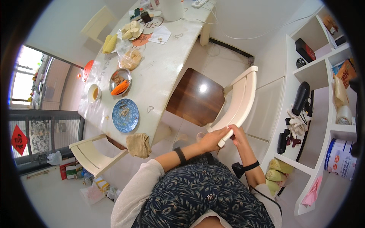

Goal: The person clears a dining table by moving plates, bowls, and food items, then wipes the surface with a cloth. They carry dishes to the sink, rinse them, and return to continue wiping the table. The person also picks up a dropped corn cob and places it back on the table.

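Observation:
Both of my hands are on the near end of the curved backrest of a cream chair [241, 104] with a glossy brown wooden seat [196, 98]. My left hand [214, 139] lies across the end of the backrest, its fingers curled over the edge and partly hidden. My right hand [237, 135] grips the same end from the other side. The seat's left side reaches the long edge of a white table [148, 85]. On the table's near corner hangs a folded tan cloth [139, 144], to the left of my hands.
On the table are a blue patterned plate [125, 115], a metal bowl with carrots [120, 81], a bowl of soup [94, 93], corn [110, 44] and buns [131, 30]. Another chair [94, 154] stands at the table's near end. White shelves [310, 165] line the right side.

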Action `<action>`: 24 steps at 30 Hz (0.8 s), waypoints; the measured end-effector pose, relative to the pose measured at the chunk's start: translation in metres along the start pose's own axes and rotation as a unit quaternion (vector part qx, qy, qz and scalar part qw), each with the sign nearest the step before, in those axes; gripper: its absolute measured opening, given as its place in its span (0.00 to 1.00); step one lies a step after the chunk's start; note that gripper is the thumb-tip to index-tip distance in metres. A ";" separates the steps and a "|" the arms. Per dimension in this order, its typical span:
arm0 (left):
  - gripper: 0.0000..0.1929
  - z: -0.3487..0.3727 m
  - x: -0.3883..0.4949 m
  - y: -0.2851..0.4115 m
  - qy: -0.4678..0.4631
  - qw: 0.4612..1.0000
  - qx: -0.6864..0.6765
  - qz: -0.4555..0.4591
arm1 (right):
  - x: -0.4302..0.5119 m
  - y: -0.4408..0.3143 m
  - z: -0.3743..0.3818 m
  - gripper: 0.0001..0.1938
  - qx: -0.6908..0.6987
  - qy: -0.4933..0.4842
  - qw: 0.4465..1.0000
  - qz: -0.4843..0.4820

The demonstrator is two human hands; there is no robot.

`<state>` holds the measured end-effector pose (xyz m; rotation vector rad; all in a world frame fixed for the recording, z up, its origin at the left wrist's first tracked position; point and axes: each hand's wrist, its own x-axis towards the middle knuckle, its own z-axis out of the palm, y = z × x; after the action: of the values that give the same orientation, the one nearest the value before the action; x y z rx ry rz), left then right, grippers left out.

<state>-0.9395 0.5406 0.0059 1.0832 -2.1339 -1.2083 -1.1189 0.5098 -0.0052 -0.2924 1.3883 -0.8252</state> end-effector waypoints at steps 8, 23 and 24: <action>0.44 -0.081 0.017 -0.038 0.059 0.998 0.000 -0.021 | 0.058 -0.036 0.084 0.21 -0.044 -0.054 0.998 -0.004; 0.45 -0.183 0.106 -0.157 0.078 0.997 -0.003 -0.009 | 0.207 -0.105 0.180 0.17 -0.046 -0.064 0.996 0.042; 0.45 -0.190 0.117 -0.163 0.087 0.996 -0.008 -0.002 | 0.217 -0.116 0.185 0.17 -0.050 -0.078 0.995 0.039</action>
<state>-0.8086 0.3008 -0.0363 1.1424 -1.9881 -1.0899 -0.9926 0.2345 -0.0571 -0.3692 1.2876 -0.6551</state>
